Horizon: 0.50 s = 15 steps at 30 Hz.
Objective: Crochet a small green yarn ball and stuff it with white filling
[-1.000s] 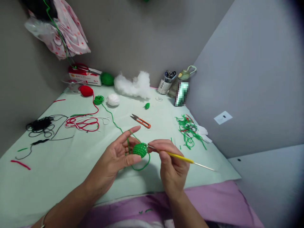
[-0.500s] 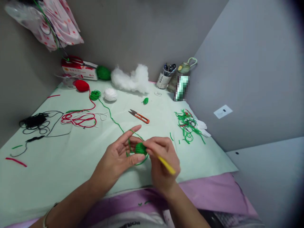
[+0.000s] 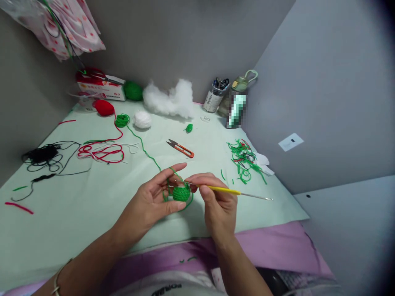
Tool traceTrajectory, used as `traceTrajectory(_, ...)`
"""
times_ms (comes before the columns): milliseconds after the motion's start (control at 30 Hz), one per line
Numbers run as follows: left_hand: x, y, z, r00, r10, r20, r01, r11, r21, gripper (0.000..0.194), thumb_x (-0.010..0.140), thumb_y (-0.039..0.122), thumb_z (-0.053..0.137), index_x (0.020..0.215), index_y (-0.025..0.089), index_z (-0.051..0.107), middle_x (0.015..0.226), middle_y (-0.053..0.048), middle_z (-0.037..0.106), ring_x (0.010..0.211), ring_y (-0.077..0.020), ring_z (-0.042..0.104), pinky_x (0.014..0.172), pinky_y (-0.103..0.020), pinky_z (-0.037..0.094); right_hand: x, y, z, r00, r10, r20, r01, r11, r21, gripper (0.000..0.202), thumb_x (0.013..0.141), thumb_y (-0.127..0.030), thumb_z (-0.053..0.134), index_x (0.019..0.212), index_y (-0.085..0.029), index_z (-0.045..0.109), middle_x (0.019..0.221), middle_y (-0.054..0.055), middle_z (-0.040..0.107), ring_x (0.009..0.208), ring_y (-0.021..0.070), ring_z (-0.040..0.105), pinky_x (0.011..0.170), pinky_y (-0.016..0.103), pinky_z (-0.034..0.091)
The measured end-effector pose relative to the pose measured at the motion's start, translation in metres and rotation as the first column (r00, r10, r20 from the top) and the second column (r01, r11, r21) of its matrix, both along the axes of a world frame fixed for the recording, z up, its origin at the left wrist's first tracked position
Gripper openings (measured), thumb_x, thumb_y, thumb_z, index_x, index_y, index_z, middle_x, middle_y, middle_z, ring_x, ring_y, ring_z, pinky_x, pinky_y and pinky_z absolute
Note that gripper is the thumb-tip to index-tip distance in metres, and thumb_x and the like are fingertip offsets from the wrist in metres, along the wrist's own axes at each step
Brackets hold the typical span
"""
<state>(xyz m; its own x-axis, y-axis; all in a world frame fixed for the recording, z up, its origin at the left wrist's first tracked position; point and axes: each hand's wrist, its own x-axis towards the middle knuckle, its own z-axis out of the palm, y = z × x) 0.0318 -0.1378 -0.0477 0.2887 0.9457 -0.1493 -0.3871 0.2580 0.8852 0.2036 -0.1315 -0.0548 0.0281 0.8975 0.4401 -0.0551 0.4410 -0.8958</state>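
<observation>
My left hand (image 3: 157, 195) holds a small green crochet piece (image 3: 181, 193) between thumb and fingers. Green yarn (image 3: 149, 155) runs over its raised index finger and back to a loose green bundle (image 3: 122, 120). In my right hand (image 3: 219, 201) is a crochet hook (image 3: 224, 189) with a yellow grip, pinched between thumb and fingers and lying nearly level. Its metal shaft reaches the top edge of the crochet piece; the other end points right. A loop of green yarn hangs below the piece. Beyond my hands lie orange thread snips (image 3: 180, 149).
White stuffing (image 3: 168, 100), a white yarn ball (image 3: 142, 119) and a red yarn ball (image 3: 104, 107) sit at the back. Black yarn (image 3: 43, 154) and red strands (image 3: 101, 153) lie left. Green scraps (image 3: 243, 160) are on the right, near a pen cup (image 3: 212, 98) and bottle (image 3: 241, 83).
My right hand has turned the hook from slanting down towards me to nearly level, pointing right. The crochet piece shows more fully in my left hand. The view has shifted slightly.
</observation>
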Motion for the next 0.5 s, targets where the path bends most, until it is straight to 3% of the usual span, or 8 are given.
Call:
traceTrajectory(133, -0.002, 0.001, 0.005, 0.99, 0.006, -0.144, -0.006, 1.0, 0.004, 0.067, 0.075, 0.022, 0.09, 0.138, 0.035, 0.069, 0.101, 0.0, 0.066, 0.105, -0.02, 0.066, 0.097, -0.033, 0.048, 0.003, 0.004, -0.005, 0.989, 0.071, -0.129, -0.087, 0.989, -0.119, 0.018, 0.1, -0.035, 0.064, 0.096, -0.023, 0.077, 0.089, 0.005, 0.077, 0.079, 0.0165, 0.069, 0.072, 0.031, 0.058)
traceTrajectory(267, -0.004, 0.003, 0.01, 0.981, -0.011, -0.196, 0.013, 1.0, 0.011, 0.063, 0.074, 0.023, 0.089, 0.134, 0.034, 0.072, 0.1, -0.001, 0.068, 0.107, -0.0226, 0.067, 0.096, -0.034, 0.049, 0.007, 0.01, 0.0, 0.964, 0.148, -0.223, -0.182, 0.973, -0.141, 0.021, 0.101, -0.038, 0.062, 0.092, -0.022, 0.072, 0.084, 0.003, 0.076, 0.073, 0.0142, 0.069, 0.069, 0.028, 0.058)
traceTrajectory(500, -0.007, 0.004, 0.009, 0.967, -0.026, -0.253, 0.038, 0.998, 0.045, 0.061, 0.075, 0.025, 0.088, 0.133, 0.032, 0.073, 0.101, -0.002, 0.071, 0.103, -0.0231, 0.068, 0.097, -0.036, 0.05, 0.018, 0.009, 0.002, 0.973, 0.205, -0.109, -0.218, 0.968, -0.124, 0.022, 0.104, -0.038, 0.057, 0.096, -0.021, 0.07, 0.085, 0.004, 0.077, 0.077, 0.0171, 0.072, 0.072, 0.033, 0.061)
